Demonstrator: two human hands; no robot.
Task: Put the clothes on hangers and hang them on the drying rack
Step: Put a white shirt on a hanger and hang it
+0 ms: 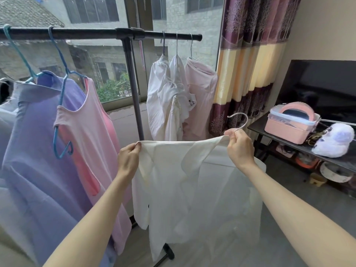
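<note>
I hold a white garment (192, 189) spread out in front of me, below the drying rack's black bar (96, 33). My left hand (128, 158) pinches its left top corner. My right hand (239, 147) grips its right top edge together with a silver hanger, whose hook (238, 120) sticks up above my fingers; the hanger's body is hidden in the cloth. On the bar hang a purple shirt (38, 141) and a pink dress (96, 141) on blue hangers at the left, and two white garments (165, 101) and a pink one (200, 97) at the right.
The rack's grey upright pole (134, 97) stands behind the held garment, its wheeled foot (169, 253) on the floor. A window is behind. A curtain (248, 64) hangs at the right. A dark shelf (300, 145) carries a pink box (290, 124) and a plush toy (335, 141).
</note>
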